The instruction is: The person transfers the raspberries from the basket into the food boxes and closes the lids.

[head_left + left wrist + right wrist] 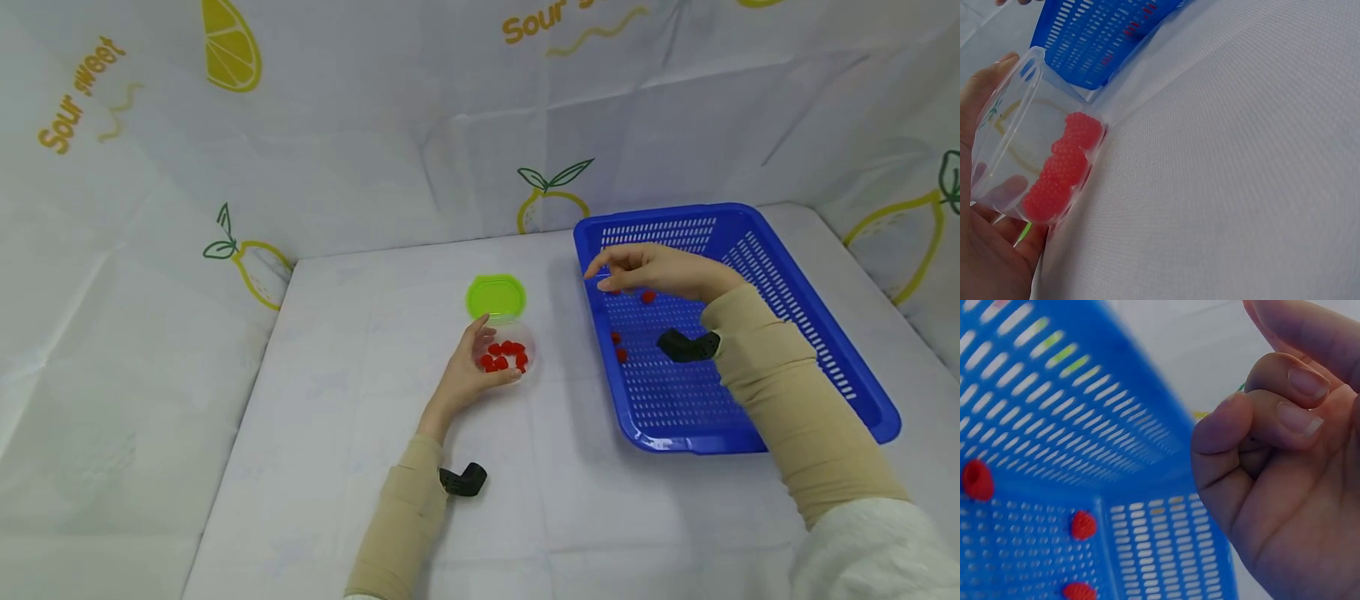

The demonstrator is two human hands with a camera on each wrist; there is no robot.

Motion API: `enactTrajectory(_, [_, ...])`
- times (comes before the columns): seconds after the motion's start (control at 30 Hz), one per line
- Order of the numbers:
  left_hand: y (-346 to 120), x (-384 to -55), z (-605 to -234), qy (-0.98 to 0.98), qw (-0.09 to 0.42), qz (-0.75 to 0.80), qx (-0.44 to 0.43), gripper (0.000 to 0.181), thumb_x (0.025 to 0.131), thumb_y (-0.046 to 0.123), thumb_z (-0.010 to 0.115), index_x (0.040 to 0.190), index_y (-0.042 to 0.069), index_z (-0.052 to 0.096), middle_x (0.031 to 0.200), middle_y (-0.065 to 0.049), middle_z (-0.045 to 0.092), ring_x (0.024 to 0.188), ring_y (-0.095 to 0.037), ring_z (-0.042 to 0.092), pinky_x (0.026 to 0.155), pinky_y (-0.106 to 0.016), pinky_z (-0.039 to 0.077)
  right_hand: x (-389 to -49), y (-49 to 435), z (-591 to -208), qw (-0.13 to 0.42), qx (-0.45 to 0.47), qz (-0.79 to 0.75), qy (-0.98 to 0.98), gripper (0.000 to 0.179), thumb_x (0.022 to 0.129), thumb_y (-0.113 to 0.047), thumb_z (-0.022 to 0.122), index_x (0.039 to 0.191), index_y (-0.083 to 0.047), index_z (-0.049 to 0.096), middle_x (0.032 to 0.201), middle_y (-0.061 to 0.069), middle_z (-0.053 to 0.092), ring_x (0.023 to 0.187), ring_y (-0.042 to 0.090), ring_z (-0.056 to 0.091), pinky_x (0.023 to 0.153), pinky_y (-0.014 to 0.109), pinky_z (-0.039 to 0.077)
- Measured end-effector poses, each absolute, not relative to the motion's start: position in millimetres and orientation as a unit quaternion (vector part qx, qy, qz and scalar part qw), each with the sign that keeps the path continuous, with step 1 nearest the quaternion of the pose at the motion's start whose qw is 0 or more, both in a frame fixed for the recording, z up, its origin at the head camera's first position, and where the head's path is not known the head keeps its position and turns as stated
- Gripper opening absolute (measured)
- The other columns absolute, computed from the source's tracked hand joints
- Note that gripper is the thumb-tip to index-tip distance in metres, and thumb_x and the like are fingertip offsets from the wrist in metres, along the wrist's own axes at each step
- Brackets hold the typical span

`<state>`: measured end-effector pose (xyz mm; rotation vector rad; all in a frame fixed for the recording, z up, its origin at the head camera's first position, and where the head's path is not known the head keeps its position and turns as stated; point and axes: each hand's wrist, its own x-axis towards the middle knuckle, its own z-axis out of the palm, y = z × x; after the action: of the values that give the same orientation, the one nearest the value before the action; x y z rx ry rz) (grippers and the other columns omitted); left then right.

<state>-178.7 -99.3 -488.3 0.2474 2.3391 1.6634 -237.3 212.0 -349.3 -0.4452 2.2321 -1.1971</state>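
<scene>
My left hand point(463, 375) curls its fingers and thumb round a clear plastic cup point(517, 332) standing on the table. Several red raspberries point(1066, 162) lie at the bottom of this cup. Behind it is a bright green lid point(496, 297), flat on the cloth. Over the left side of a blue plastic basket point(693, 442) hovers my right hand point(660, 268), its fingers loosely bent; I see nothing between thumb and index finger. On the basket's floor lie several more raspberries point(648, 297), some partly hidden by the hand in the head view.
A white cloth point(360, 400) covers the table, and a lemon-printed sheet point(360, 167) hangs behind it. The basket's raised, slotted walls stand to the right of the cup. Both wrists carry a small black camera mount point(465, 480).
</scene>
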Motion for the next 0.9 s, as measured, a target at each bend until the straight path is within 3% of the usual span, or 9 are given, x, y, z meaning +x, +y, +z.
enactTrajectory(0.03, [-100,-179,-488,0.805,0.129,0.572,0.086,0.095,0.07,0.036,0.08,0.145,0.033,0.022,0.139,0.005,0.043,0.134,-0.017,0.037,0.108,-0.045,0.037,-237,215,-352,0.282,-0.166,-0.445,0.834,0.035,0.094,-0.029,0.055,0.123,-0.011,0.054,0.123,0.005,0.047,0.112,0.019,0.051,0.093,0.036,0.042])
enactTrajectory(0.13, [-100,-179,-488,0.807,0.128,0.57,0.086,0.095,0.07,0.036,0.08,0.145,0.032,0.022,0.138,0.005,0.043,0.133,-0.017,0.037,0.108,-0.045,0.038,-237,225,-361,0.284,-0.161,-0.445,0.834,0.036,0.093,-0.029,0.056,0.124,-0.01,0.053,0.125,0.009,0.047,0.101,0.018,0.049,0.083,0.034,0.041])
enactTrajectory(0.27, [-100,-179,-488,0.807,0.125,0.57,0.088,0.095,0.07,0.035,0.08,0.145,0.031,0.022,0.138,0.004,0.043,0.133,-0.017,0.037,0.108,-0.045,0.037,-238,234,-375,0.291,-0.145,-0.449,0.832,0.034,0.093,-0.027,0.056,0.122,-0.01,0.054,0.123,0.007,0.051,0.104,0.022,0.049,0.077,0.033,0.042])
enactTrajectory(0.37, [-100,-178,-487,0.806,0.125,0.572,0.091,0.094,0.071,0.034,0.079,0.145,0.032,0.022,0.139,0.004,0.043,0.134,-0.018,0.037,0.109,-0.045,0.037,-238,238,-382,0.297,-0.136,-0.451,0.831,0.033,0.093,-0.027,0.057,0.12,-0.009,0.054,0.121,0.003,0.053,0.108,0.024,0.047,0.08,0.034,0.043])
enactTrajectory(0.53, [-99,-178,-487,0.804,0.125,0.575,0.089,0.095,0.07,0.033,0.08,0.145,0.033,0.022,0.14,0.002,0.042,0.135,-0.019,0.036,0.109,-0.045,0.037,-240,240,-393,0.318,-0.125,-0.449,0.825,0.036,0.092,-0.027,0.057,0.121,-0.006,0.053,0.129,0.012,0.047,0.102,0.025,0.042,0.078,0.035,0.04])
enactTrajectory(0.73, [-99,-178,-488,0.803,0.125,0.576,0.087,0.094,0.071,0.032,0.08,0.145,0.032,0.022,0.139,0.003,0.043,0.134,-0.018,0.036,0.108,-0.044,0.038,-244,242,-408,0.353,-0.115,-0.431,0.823,0.038,0.091,-0.027,0.059,0.121,-0.006,0.052,0.134,0.014,0.04,0.093,0.023,0.042,0.072,0.031,0.04])
enactTrajectory(0.9, [-99,-179,-489,0.805,0.126,0.573,0.087,0.094,0.071,0.033,0.079,0.145,0.033,0.022,0.138,0.004,0.043,0.134,-0.017,0.036,0.107,-0.043,0.039,-245,244,-417,0.363,-0.118,-0.406,0.83,0.038,0.09,-0.028,0.059,0.12,-0.005,0.052,0.136,0.014,0.038,0.097,0.024,0.04,0.075,0.033,0.04])
